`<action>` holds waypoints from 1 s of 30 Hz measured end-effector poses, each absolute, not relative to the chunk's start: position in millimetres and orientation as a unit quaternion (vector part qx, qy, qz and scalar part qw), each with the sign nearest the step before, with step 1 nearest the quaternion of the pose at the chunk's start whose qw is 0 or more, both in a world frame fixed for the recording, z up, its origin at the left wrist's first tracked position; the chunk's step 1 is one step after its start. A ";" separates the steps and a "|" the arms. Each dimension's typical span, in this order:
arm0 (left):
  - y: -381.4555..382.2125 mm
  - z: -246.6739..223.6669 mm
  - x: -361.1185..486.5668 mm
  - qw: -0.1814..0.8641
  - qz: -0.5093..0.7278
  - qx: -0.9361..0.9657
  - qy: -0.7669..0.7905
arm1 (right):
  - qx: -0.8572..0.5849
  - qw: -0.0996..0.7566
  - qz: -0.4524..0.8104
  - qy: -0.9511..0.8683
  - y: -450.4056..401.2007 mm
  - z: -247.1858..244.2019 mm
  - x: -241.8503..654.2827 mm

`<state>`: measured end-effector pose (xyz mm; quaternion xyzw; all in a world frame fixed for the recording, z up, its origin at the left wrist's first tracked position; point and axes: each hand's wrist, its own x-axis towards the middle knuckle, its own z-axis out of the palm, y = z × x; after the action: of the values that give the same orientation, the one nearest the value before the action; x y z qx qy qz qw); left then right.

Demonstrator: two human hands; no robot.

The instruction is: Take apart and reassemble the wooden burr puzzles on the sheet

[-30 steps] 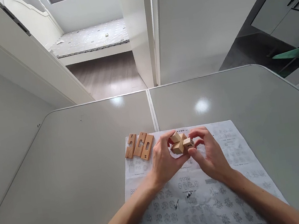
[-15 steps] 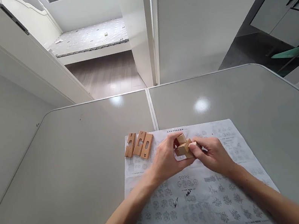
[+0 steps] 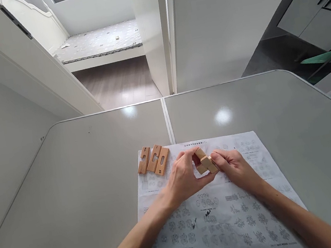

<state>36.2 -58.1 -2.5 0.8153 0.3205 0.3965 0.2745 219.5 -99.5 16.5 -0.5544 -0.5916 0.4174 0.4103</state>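
A light wooden block puzzle (image 3: 207,163) of interlocking pieces is held between both hands above a printed sheet (image 3: 215,234). My left hand (image 3: 185,173) grips it from the left, with the index finger over the top and the thumb below. From the right, my right hand (image 3: 234,167) pinches the puzzle's right end between thumb and fingers. Part of the puzzle is hidden behind the fingers. Just left of my left hand lie three flat wooden pieces with cut-outs: one marked 3 (image 3: 143,168), one marked 1 (image 3: 152,165) and one marked 2 (image 3: 159,169).
The sheet, covered in small line diagrams, lies on a grey table (image 3: 84,188) with a seam (image 3: 168,121) running to its far edge. Walls and an open door (image 3: 155,32) stand beyond. A bed (image 3: 97,42) shows through the doorway.
The puzzle has been turned in the hands, so different block faces show. My right hand has shifted slightly, and the three flat pieces have stayed in place.
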 end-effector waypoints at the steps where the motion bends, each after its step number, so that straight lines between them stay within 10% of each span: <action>1: -58.1 -2.2 36.4 0.268 0.399 0.816 0.320 | -0.554 0.412 0.423 -0.587 -99.5 16.2 219.2; 30: -55.0 -9.4 35.3 0.209 0.407 0.833 0.312 | -0.575 0.416 0.438 -0.552 -103.2 5.4 215.4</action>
<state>35.3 -55.0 -9.4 0.8329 0.3118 0.4067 0.2088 215.4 -103.2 5.4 -0.5752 -0.5523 0.4376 0.4156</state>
